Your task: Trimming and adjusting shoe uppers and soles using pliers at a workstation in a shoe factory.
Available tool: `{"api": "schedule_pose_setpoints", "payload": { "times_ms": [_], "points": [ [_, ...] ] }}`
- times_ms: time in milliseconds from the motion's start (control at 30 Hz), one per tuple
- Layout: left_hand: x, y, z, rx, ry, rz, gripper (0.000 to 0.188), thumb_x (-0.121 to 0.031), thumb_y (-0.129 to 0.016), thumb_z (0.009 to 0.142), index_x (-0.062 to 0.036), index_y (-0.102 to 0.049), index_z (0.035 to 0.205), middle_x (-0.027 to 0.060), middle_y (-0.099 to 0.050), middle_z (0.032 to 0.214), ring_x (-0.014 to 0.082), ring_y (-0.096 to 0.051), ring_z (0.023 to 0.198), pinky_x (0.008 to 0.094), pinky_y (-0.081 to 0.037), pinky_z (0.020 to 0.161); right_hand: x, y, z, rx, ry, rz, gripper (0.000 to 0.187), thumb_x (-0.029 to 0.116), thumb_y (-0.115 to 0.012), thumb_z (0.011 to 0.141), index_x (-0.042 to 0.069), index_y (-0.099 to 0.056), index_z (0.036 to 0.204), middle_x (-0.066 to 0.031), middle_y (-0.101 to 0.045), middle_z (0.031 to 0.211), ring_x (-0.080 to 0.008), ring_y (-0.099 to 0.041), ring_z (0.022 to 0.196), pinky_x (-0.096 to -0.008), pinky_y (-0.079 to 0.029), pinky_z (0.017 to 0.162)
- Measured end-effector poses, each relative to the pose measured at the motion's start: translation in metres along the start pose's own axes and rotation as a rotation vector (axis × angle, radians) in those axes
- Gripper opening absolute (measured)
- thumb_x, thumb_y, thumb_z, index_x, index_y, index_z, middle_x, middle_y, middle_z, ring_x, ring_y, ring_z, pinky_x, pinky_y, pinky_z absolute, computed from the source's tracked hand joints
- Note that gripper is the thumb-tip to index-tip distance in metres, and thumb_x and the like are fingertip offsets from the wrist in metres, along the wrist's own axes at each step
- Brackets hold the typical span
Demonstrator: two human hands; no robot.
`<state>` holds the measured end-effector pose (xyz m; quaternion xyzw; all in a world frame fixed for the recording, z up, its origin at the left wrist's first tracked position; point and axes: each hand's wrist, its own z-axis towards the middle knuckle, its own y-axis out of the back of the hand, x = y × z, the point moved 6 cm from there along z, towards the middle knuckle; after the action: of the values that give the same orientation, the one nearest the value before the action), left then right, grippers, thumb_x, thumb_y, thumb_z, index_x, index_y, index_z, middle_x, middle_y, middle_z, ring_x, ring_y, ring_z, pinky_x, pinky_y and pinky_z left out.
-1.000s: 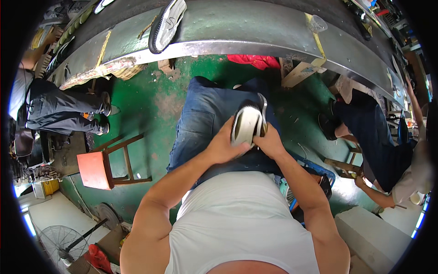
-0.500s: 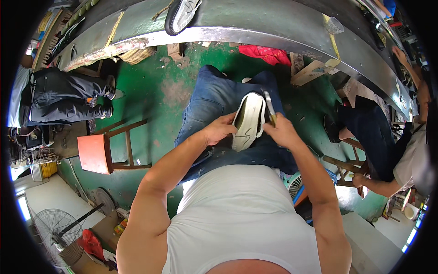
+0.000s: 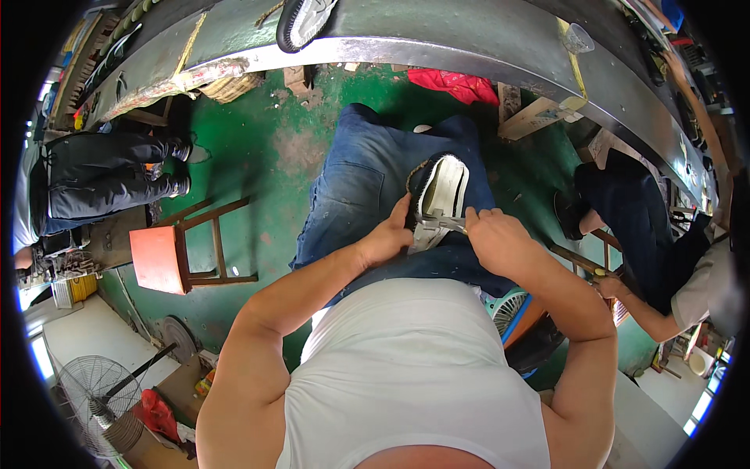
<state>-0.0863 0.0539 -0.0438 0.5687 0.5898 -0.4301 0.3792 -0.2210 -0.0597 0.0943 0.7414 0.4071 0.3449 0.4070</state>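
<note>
A shoe (image 3: 448, 181) with a dark side and a pale sole face up lies across my thighs, its pen-marked end toward me. My left hand (image 3: 388, 236) is closed on the near left side of this shoe, index finger stretched along its edge. In my right hand (image 3: 498, 239) is a metal tool that looks like a hammer (image 3: 445, 223), its head lying across the lower sole. The right fingers wrap around its handle, most of which they hide.
A metal-edged workbench (image 3: 437, 53) runs across the far side, with another shoe (image 3: 305, 22) on it. An orange-topped stool (image 3: 158, 260) stands at left. Co-workers sit at both sides, one person's hand (image 3: 609, 285) near on the right. A red cloth (image 3: 455, 84) lies under the bench.
The shoe has turned, so its dark left side now shows. My right hand has brought the hammer from beside the shoe's far right edge down across the near part of the sole.
</note>
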Motion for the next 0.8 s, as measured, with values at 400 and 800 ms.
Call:
{"api": "schedule_pose_setpoints", "payload": {
  "times_ms": [400,800],
  "points": [
    [0.019,0.028,0.019,-0.807,0.127,0.042,0.062,-0.04,-0.026,0.107,0.0083,-0.056,0.131,0.0303,-0.063,0.122,0.041,-0.057,0.122,0.0389,-0.041,0.105,0.006,-0.039,0.027,-0.055,0.014,0.415,0.025,0.022,-0.065,0.089,-0.001,-0.063,0.099,-0.025,-0.067,0.089,-0.0427,-0.066,0.083,-0.0502,-0.052,0.078],
    [0.0,0.016,0.012,-0.674,-0.096,0.236,0.052,-0.029,-0.037,0.106,0.0034,-0.04,0.146,0.0342,-0.05,0.137,0.0457,-0.049,0.129,0.0412,-0.04,0.108,-0.023,-0.039,0.037,-0.306,0.041,0.054,0.03,0.013,-0.061,0.09,-0.005,-0.056,0.114,-0.0234,-0.064,0.102,-0.0375,-0.065,0.095,-0.0436,-0.054,0.081]
  ]
}}
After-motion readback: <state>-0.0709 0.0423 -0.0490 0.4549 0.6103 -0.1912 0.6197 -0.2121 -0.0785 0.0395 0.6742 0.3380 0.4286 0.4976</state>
